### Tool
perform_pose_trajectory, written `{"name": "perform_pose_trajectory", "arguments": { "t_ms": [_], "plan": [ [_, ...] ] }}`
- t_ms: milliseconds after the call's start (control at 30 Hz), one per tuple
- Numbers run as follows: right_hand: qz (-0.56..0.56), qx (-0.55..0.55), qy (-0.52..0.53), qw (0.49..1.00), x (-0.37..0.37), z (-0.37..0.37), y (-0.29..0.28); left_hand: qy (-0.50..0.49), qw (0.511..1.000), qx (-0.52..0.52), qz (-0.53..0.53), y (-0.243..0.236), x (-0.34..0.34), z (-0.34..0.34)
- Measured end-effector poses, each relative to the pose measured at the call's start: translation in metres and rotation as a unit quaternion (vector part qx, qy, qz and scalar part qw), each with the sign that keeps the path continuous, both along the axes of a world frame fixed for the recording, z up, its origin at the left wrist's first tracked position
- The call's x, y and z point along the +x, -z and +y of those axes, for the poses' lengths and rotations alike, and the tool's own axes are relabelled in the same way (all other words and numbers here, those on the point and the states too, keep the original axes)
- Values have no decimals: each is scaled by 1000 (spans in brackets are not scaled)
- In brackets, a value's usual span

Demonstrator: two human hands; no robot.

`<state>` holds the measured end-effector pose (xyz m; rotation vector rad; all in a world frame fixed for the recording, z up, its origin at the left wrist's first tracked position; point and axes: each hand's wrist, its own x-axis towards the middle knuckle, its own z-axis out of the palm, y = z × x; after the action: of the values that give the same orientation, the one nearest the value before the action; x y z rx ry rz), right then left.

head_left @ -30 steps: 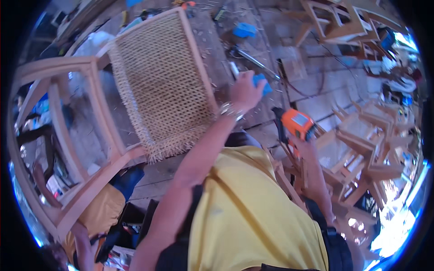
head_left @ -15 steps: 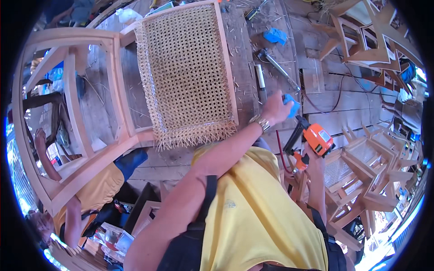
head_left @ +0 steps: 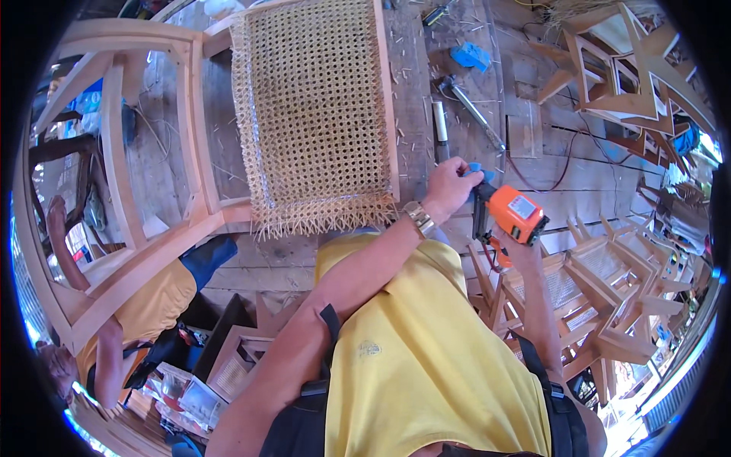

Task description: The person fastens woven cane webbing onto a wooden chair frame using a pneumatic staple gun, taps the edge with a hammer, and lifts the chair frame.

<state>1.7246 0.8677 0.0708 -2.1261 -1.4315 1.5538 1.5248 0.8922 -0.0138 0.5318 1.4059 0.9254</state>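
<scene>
My right hand (head_left: 519,245) grips an orange-and-black nail gun (head_left: 512,207) by its handle, to the right of the bench's near edge. My left hand (head_left: 449,185), with a metal watch on the wrist, reaches across to the gun's front end. Its fingers are closed on a small blue piece (head_left: 475,168), mostly covered, and I cannot tell what it is. To the left lies a wooden chair frame (head_left: 196,137) with a woven cane panel (head_left: 316,114) on its seat, frayed along the left and near edges.
On the wooden bench lie a hammer (head_left: 476,114), a white-and-grey stick-like tool (head_left: 441,126), another blue piece (head_left: 470,55) and scattered bits. Chair frames stand at upper right (head_left: 617,68) and lower right (head_left: 609,282). A dark red hose (head_left: 567,171) crosses the planks. Another person (head_left: 156,305) is at lower left.
The nail gun has moved up and left, its front end now close against my left hand. My left hand has shifted slightly left and down with the blue piece.
</scene>
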Motion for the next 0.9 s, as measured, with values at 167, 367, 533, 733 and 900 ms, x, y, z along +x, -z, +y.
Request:
{"name": "perform_pose_trajectory", "arguments": {
  "t_ms": [167, 367, 533, 733, 900],
  "plan": [
    [-81, 95, -272, 954, -1, 16, -22, 82, 996, -9, -25, 26, -15, 5],
    [-39, 77, -261, 962, 13, 34, -65, 86, 983, 63, 152, 8, -14, 38],
    [-55, -94, -345, 932, 13, 48, -65, 171, 852, 134, 477, 4, -50, 130],
    [-112, 157, -506, 841, 38, 10, 6, 362, 610, 253, 657, 34, -117, 196],
    [-153, 290, -547, 771, 53, 5, 61, 375, 603, 281, 646, 37, -117, 174]
  ]
}}
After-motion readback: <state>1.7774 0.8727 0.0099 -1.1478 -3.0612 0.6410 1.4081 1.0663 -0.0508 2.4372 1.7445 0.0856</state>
